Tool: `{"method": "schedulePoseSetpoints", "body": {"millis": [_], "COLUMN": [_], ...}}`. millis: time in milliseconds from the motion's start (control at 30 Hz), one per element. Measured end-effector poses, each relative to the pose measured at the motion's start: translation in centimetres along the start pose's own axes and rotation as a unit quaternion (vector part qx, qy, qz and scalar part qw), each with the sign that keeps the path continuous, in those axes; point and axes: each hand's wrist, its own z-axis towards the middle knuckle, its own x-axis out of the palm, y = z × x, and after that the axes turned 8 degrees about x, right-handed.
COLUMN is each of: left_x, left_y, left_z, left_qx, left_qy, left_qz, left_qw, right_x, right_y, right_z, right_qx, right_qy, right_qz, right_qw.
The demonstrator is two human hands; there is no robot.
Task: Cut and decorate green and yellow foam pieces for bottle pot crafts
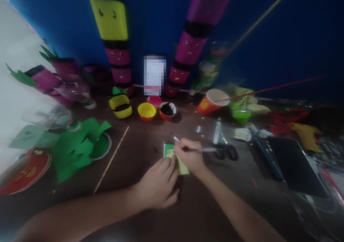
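On the dark table lies a small yellow piece (183, 167) with a green piece (167, 148) at its upper left. My left hand (160, 180) rests flat over the left side of the yellow piece, its fingers reaching onto it and the thumb apart. From the right, my right hand (191, 156) is closed on a slim pen-like tool (176, 139), whose pale end shows above the fingers. A dark and whitish shaft also shows beside this hand, blurred. The tool's contact with the yellow piece cannot be made out.
Behind the hands stand cups of yellow (146, 111) and black paint (168, 110). Scissors (228, 151) and a glue-like tube (217, 131) lie right, near a dark tablet (297, 166). At left are green sheets (72, 152) and a thin stick (111, 159).
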Motion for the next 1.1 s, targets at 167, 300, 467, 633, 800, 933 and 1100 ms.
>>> {"method": "schedulePoseSetpoints", "body": {"millis": [167, 300, 467, 633, 800, 933, 1100], "left_x": [0.03, -0.16, -0.21, -0.2, -0.22, -0.21, -0.14], "left_y": [0.03, 0.06, 0.11, 0.12, 0.16, 0.17, 0.2], "left_z": [-0.02, 0.05, 0.02, 0.0, 0.01, -0.03, -0.05], "left_qx": [0.001, 0.004, 0.001, 0.005, 0.002, 0.002, 0.003], "left_qy": [0.002, 0.002, 0.011, 0.008, 0.012, 0.007, 0.014], "left_qz": [0.007, 0.011, 0.003, 0.008, -0.001, 0.004, -0.003], "left_qw": [1.0, 1.0, 1.0, 1.0, 1.0, 1.0, 1.0], "right_x": [0.01, 0.05, 0.11, 0.12, 0.04, 0.01, -0.04], "right_y": [0.29, 0.28, 0.09, 0.13, 0.34, 0.22, 0.06], "right_z": [-0.05, -0.09, -0.1, -0.1, -0.05, -0.03, -0.08], "right_qx": [0.018, 0.021, 0.015, 0.012, 0.011, 0.001, -0.006], "right_qy": [-0.004, -0.009, -0.014, -0.011, -0.012, -0.014, -0.012], "right_qz": [-0.007, -0.005, -0.009, -0.005, -0.004, -0.007, -0.01], "right_qw": [1.0, 1.0, 1.0, 1.0, 1.0, 1.0, 1.0]}}
